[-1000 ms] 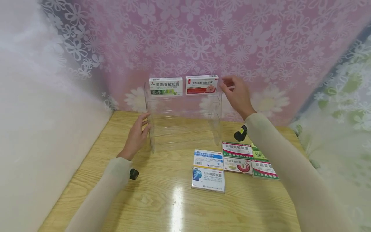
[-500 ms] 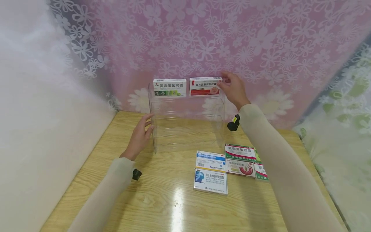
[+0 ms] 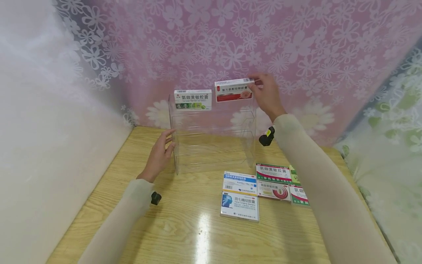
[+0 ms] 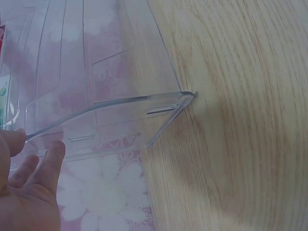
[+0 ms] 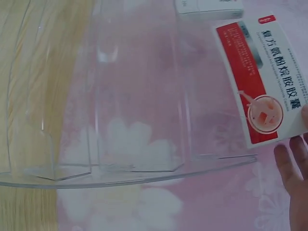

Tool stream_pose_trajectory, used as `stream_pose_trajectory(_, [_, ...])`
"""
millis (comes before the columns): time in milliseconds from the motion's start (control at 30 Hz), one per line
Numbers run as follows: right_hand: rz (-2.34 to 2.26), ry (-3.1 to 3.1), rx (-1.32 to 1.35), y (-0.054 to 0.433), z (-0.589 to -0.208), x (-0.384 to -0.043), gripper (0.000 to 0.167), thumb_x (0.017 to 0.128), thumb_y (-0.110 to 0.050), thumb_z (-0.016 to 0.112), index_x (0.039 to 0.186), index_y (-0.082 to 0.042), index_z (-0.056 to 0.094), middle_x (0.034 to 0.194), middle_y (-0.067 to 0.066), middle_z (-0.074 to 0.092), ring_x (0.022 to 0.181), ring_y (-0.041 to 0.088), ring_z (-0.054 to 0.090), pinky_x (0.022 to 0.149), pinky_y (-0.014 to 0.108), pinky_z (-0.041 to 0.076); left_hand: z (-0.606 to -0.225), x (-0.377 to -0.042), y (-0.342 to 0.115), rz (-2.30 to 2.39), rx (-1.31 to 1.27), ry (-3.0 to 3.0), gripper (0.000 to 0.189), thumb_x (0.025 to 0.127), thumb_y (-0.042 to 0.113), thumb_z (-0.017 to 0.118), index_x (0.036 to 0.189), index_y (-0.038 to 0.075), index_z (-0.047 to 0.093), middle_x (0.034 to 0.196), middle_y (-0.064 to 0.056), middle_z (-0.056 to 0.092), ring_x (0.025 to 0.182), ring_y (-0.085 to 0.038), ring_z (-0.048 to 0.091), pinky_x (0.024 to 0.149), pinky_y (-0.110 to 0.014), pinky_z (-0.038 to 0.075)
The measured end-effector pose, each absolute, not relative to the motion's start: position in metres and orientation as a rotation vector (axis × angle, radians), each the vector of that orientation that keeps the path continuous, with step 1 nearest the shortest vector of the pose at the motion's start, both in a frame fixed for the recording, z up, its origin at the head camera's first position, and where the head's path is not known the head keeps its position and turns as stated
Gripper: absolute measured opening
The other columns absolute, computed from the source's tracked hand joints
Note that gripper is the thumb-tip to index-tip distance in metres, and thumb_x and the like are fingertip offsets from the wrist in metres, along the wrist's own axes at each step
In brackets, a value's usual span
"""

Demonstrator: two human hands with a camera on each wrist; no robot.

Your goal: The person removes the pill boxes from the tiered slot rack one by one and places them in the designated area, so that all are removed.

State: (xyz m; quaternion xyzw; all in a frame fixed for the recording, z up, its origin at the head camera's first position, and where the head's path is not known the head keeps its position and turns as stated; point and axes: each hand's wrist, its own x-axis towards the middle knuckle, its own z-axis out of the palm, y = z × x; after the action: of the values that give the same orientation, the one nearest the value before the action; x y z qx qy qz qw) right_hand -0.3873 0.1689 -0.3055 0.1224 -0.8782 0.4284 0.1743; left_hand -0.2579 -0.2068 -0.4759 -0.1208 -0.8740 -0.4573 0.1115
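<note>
A clear plastic tiered display rack (image 3: 214,137) stands upright on the table. My left hand (image 3: 159,154) holds the rack's left side panel, its thumb at the front edge and fingers (image 4: 52,156) along the outer face. My right hand (image 3: 267,93) pinches the right end of a red-and-white medicine box (image 3: 233,91) at the rack's top right. The box tilts, right end higher, and sits above the level of its neighbour. This neighbour, a green-and-white medicine box (image 3: 192,100), stands on the top tier at left. In the right wrist view the held box (image 5: 262,79) shows its printed front.
On the wooden table (image 3: 165,227), in front and to the right, several medicine boxes lie flat: a blue-and-white box (image 3: 239,183), a head-picture box (image 3: 239,207), red-green boxes (image 3: 273,173) and others, some partly behind my right sleeve. A pink floral curtain (image 3: 197,44) hangs behind the rack.
My right hand has closed on the red-and-white box's right end and raised it off its level, tilting it. The left hand stays on the rack's side. The head view has shifted slightly.
</note>
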Motion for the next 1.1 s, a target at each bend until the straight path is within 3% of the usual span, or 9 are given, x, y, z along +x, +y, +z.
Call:
stream_pose_trajectory(200, [1.316, -2.402, 0.306, 0.186, -0.291, -0.370, 0.039, 0.112, -0.031, 0.065, 0.149, -0.021, 0.067, 0.150, 0.004, 0.056, 0.131, 0.017, 0.059, 0.116, 0.031, 0.056, -0.477, -0.258, -0.206, -1.338, -0.367, -2.561, 0.057, 0.116, 0.011, 0.054, 0.169, 0.021, 0.035, 0.176, -0.015, 0.033, 0.152, -0.042, 0.051, 0.114, -0.063, 0.055])
stream_pose_trajectory(467, [1.332, -2.392, 0.354, 0.227, -0.301, -0.339, 0.040, 0.110, -0.034, 0.067, 0.148, -0.020, 0.068, 0.135, -0.007, 0.058, 0.125, 0.013, 0.060, 0.110, 0.031, 0.060, -0.478, -0.257, -0.207, -1.322, -0.376, -2.559, 0.057, 0.116, 0.012, 0.053, 0.169, 0.019, 0.035, 0.177, -0.015, 0.032, 0.152, -0.043, 0.051, 0.114, -0.063, 0.055])
stream_pose_trajectory(567, [1.317, -2.433, 0.364, 0.243, -0.313, -0.323, 0.042, 0.110, -0.035, 0.067, 0.149, -0.018, 0.066, 0.131, -0.013, 0.056, 0.122, 0.010, 0.061, 0.107, 0.024, 0.060, -0.479, -0.258, -0.208, -1.319, -0.382, -2.554, 0.056, 0.117, 0.014, 0.053, 0.169, 0.020, 0.034, 0.177, -0.016, 0.032, 0.152, -0.043, 0.051, 0.114, -0.064, 0.055])
stream_pose_trajectory(700, [1.304, -2.483, 0.406, 0.265, -0.330, -0.301, 0.042, 0.111, -0.032, 0.066, 0.149, -0.014, 0.067, 0.132, -0.009, 0.057, 0.114, 0.004, 0.062, 0.095, 0.009, 0.057, -0.481, -0.258, -0.209, -1.307, -0.386, -2.550, 0.057, 0.116, 0.013, 0.053, 0.169, 0.021, 0.035, 0.177, -0.015, 0.033, 0.151, -0.044, 0.051, 0.113, -0.064, 0.055])
stream_pose_trajectory(800, [1.285, -2.551, 0.425, 0.281, -0.344, -0.283, 0.041, 0.112, -0.030, 0.066, 0.148, -0.012, 0.067, 0.136, -0.001, 0.059, 0.110, 0.000, 0.063, 0.088, 0.004, 0.054, -0.482, -0.258, -0.210, -1.299, -0.388, -2.547, 0.057, 0.116, 0.010, 0.053, 0.169, 0.019, 0.035, 0.176, -0.015, 0.033, 0.151, -0.044, 0.052, 0.113, -0.065, 0.056])
stream_pose_trajectory(900, [1.247, -2.650, 0.411, 0.300, -0.360, -0.264, 0.043, 0.112, -0.032, 0.065, 0.151, -0.013, 0.065, 0.137, 0.002, 0.060, 0.107, -0.006, 0.063, 0.085, 0.004, 0.051, -0.481, -0.257, -0.210, -1.306, -0.391, -2.548, 0.057, 0.115, 0.009, 0.054, 0.169, 0.018, 0.035, 0.176, -0.016, 0.033, 0.151, -0.045, 0.052, 0.112, -0.066, 0.055])
stream_pose_trajectory(1100, [1.272, -2.750, 0.513, 0.345, -0.394, -0.229, 0.041, 0.114, -0.021, 0.063, 0.151, -0.006, 0.063, 0.130, -0.002, 0.068, 0.101, -0.005, 0.072, 0.084, 0.014, 0.061, -0.479, -0.259, -0.208, -1.319, -0.405, -2.551, 0.057, 0.116, 0.010, 0.054, 0.169, 0.018, 0.035, 0.177, -0.015, 0.032, 0.151, -0.045, 0.051, 0.113, -0.066, 0.055])
